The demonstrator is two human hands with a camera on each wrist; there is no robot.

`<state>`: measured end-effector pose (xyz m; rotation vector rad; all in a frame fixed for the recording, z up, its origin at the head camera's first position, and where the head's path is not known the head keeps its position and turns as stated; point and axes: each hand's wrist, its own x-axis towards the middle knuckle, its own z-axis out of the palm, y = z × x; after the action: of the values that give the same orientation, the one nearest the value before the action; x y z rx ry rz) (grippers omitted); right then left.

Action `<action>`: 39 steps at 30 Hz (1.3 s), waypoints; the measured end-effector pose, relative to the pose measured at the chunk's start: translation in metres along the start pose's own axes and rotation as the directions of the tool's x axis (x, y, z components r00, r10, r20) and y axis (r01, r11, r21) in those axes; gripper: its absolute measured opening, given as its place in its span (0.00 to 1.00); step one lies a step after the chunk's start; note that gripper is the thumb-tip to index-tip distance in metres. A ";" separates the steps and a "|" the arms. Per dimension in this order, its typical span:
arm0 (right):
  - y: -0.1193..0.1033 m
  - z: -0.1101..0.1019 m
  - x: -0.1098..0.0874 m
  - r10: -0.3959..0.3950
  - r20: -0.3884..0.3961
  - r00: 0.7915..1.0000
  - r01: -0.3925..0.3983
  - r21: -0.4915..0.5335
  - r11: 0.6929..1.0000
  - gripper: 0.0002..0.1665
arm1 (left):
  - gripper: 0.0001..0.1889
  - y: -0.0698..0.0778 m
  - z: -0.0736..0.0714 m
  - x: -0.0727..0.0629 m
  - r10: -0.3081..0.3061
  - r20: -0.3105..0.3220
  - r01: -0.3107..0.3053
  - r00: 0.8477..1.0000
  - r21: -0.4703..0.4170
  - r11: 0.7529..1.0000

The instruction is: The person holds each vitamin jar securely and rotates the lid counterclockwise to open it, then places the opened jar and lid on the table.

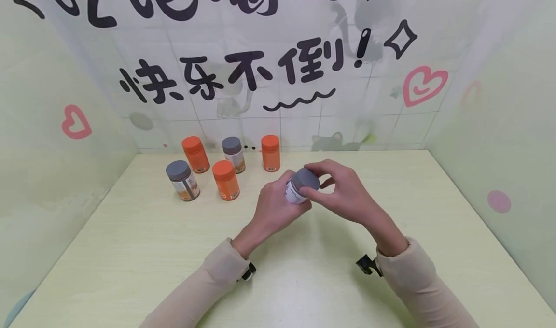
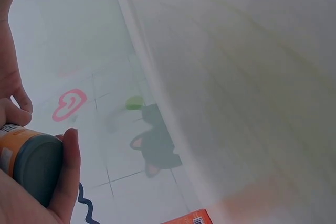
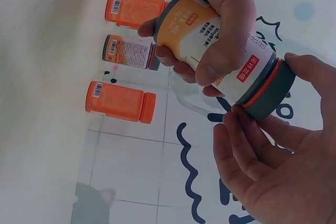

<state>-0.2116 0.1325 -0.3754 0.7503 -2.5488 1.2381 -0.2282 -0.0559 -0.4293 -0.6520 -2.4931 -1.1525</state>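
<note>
My left hand [image 1: 278, 200] grips the body of a supplement bottle [image 1: 294, 193] with a white and orange label, held tilted above the table. Thumb and fingers of my right hand [image 1: 345, 192] pinch the bottle's grey cap [image 1: 306, 178]. From the right wrist view, an orange ring shows just under the cap [image 3: 275, 92], and the left hand [image 3: 223, 24] wraps round the label. The bottle's dark base [image 2: 39, 166] faces the left wrist camera, beside that hand's fingers.
On the pale table [image 1: 286, 279], to the left of my hands, stand several bottles. Some are all orange, like the one nearest my left hand [image 1: 271, 153]; others, like the leftmost bottle [image 1: 183, 180], have grey caps. A printed wall panel [image 1: 243, 120] closes off the back.
</note>
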 end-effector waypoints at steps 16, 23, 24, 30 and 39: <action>-0.004 0.005 -0.001 0.152 -0.097 0.984 -0.152 0.003 0.988 0.24 | 0.19 0.001 0.002 0.000 -0.001 0.019 0.001 1.000 0.004 1.000; 0.000 0.001 -0.001 0.017 -0.030 0.999 -0.017 0.026 1.000 0.26 | 0.18 0.002 0.000 0.000 0.003 0.004 -0.003 1.000 0.013 1.000; 0.001 0.001 -0.001 0.000 -0.023 1.000 0.001 0.022 1.000 0.26 | 0.18 0.002 0.000 0.000 0.007 0.001 -0.007 1.000 0.015 1.000; -0.002 0.000 -0.001 -0.017 -0.014 1.000 0.017 0.013 1.000 0.33 | 0.19 0.003 0.001 0.001 0.016 -0.007 -0.016 1.000 0.015 1.000; -0.007 0.008 -0.002 0.213 -0.106 0.971 -0.214 0.000 0.977 0.30 | 0.18 0.003 0.000 0.000 0.013 -0.001 -0.013 1.000 -0.004 1.000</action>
<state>-0.2058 0.1233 -0.3761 0.4033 -2.6004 1.2863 -0.2261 -0.0544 -0.4273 -0.6671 -2.4830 -1.1527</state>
